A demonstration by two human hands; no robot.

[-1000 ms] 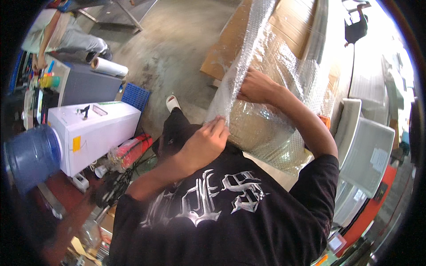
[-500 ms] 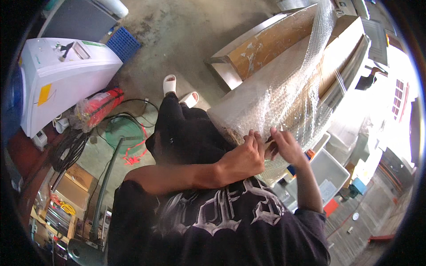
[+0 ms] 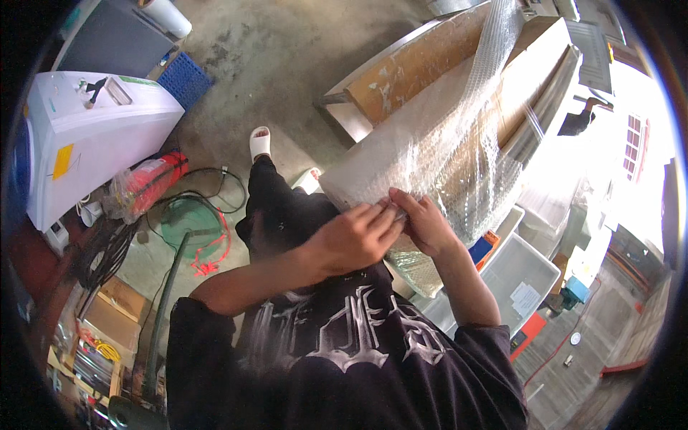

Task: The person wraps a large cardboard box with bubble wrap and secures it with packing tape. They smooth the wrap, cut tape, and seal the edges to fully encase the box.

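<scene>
Clear bubble wrap (image 3: 387, 161) covers the near end of a long cardboard-sided bundle, which slants away to the far right. At its near edge both my hands meet, fingertips nearly touching. My left hand (image 3: 357, 235) is closed, fingers bent together, pinching the wrap's edge. Beside it, my right hand (image 3: 428, 223) also pinches there, thumb and fingers pressed together. Exactly what lies between the fingertips is partly hidden. A loose strip of the wrap runs up over the brown cardboard (image 3: 534, 64). More wrap bunches below my right hand.
A white appliance-like box (image 3: 107, 129), a red plastic-wrapped roll (image 3: 147, 183) and a green round base with a pole (image 3: 190, 228) stand at the left. To the right are a translucent bin (image 3: 523, 276) and an orange-and-blue box (image 3: 484, 246). A person's arm (image 3: 577, 122) shows at far right.
My hands have come closer together at the wrap's edge. My right hand's thumb and fingers, apart before, now pinch beside my left. The view has shifted slightly.
</scene>
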